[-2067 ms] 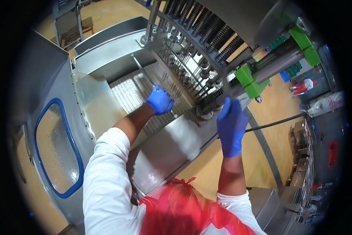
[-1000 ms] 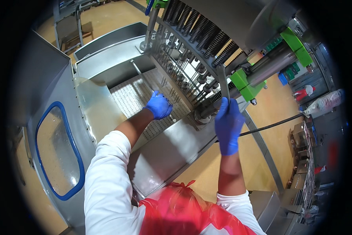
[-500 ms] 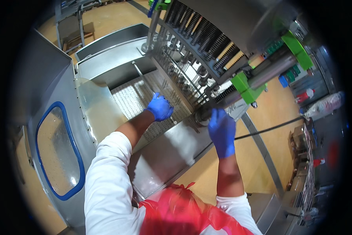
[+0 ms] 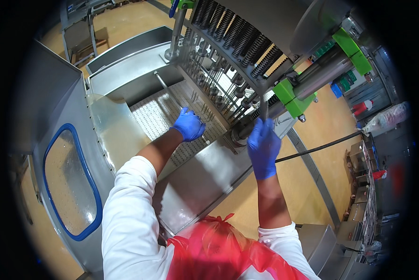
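My left hand (image 4: 189, 125), in a blue glove, is closed round a thin metal rod (image 4: 166, 87) that crosses above the white perforated conveyor belt (image 4: 148, 112). The rod comes out on both sides of my fist. My right hand (image 4: 264, 149), gloved in blue too, is closed beside the thick steel column. A narrow grey metal bar (image 4: 264, 106) sticks up from its fingers, slightly blurred; its exact kind I cannot make out. Ahead of both hands is a machine head with rows of black springs (image 4: 242, 39) and thin metal needles (image 4: 214, 88) pointing down toward the belt.
A steel column with green clamps (image 4: 287, 98) rises at the right. On the left, a steel door with a blue-edged window (image 4: 72, 182) hangs open beside a translucent sheet (image 4: 114, 119). A black hose (image 4: 319, 147) crosses above the yellow floor (image 4: 235, 207).
My right hand has moved slightly down, and the grey bar now shows upright above it. My left hand stays closed on the rod. The view has shifted a little.
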### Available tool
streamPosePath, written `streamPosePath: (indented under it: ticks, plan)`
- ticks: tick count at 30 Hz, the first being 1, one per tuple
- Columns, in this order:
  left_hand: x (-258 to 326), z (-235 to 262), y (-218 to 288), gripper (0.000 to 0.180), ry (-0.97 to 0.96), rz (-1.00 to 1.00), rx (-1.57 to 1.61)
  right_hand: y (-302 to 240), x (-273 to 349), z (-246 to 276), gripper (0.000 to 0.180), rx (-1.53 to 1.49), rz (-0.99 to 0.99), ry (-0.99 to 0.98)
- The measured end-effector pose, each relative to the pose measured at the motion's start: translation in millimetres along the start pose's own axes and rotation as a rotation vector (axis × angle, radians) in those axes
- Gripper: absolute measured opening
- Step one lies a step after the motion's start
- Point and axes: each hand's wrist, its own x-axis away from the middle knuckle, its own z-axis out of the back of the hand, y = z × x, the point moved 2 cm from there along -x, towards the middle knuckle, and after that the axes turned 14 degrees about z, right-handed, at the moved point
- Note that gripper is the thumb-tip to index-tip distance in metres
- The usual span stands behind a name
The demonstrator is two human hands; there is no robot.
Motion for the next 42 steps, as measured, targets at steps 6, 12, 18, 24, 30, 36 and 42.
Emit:
streamPosePath:
  ticks: [6,12,18,24,30,36,42]
  plan:
    - [-1.0,-0.1,-2.8,0.046,-0.01,0.004,-0.012,-1.7,-6.5,10.3,0.019,0.142,0.032,-0.264]
    - [0.9,4.7,3.7,0.046,-0.012,0.009,0.021,17.0,8.8,-3.9,0.019,0.059,0.059,-0.172]
    - [5.0,3.4,-4.4,0.049,-0.027,0.019,0.014,-4.6,-2.0,9.6,0.02,-0.01,-0.061,-0.079]
    - [2.1,-3.6,-3.6,0.048,-0.002,0.029,0.001,-9.4,-17.3,17.4,0.023,0.051,0.01,-0.194]
    - [-2.0,1.5,4.5,0.047,-0.021,-0.008,-0.024,36.9,28.5,-30.8,0.023,0.224,0.316,-0.065]
    - [-3.8,2.3,0.6,0.051,-0.018,-0.015,-0.054,-0.2,1.5,6.0,0.018,0.088,0.034,-0.078]
    - [-9.3,8.0,0.1,0.055,-0.054,0.007,-0.066,7.2,-6.4,14.7,0.027,0.133,-0.008,-0.299]
